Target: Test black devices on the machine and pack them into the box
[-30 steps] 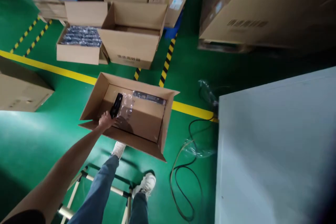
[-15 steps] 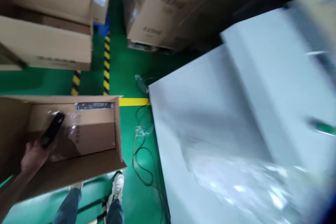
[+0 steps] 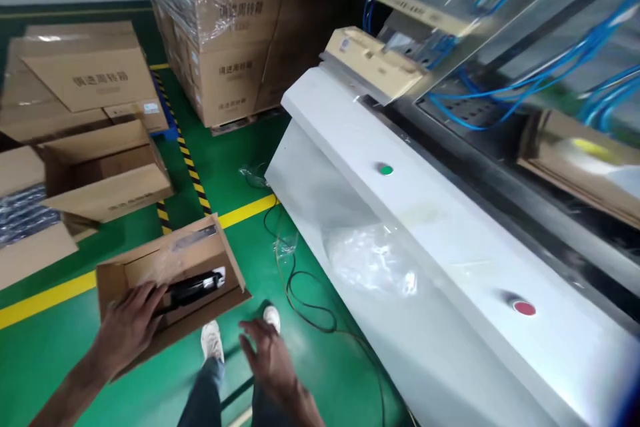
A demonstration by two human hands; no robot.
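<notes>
An open cardboard box [image 3: 234, 260] stands on the floor at the lower left. Inside it, a long black part [image 3: 195, 290] in clear plastic lies slanted above a brown carton. My left hand [image 3: 131, 323] reaches into the box, with fingers and thumb around the near-left end of the black part. A flat dark strip [image 3: 195, 238] in clear wrap lies by the box's far wall. My right hand [image 3: 269, 353] hovers to the right of the box, fingers bent and apart, with nothing in it.
A white machine housing with a green button [image 3: 385, 169] and a red button [image 3: 524, 307] slopes across the right. Clear plastic [image 3: 373, 260] hangs at its side. Cables [image 3: 315, 307] run over the green floor. More cardboard boxes [image 3: 107, 167] and a wrapped stack [image 3: 235, 47] stand behind.
The view has swung up and right, showing more of the machine. The black part has turned and lies further right in the box. My right hand has come into view.
</notes>
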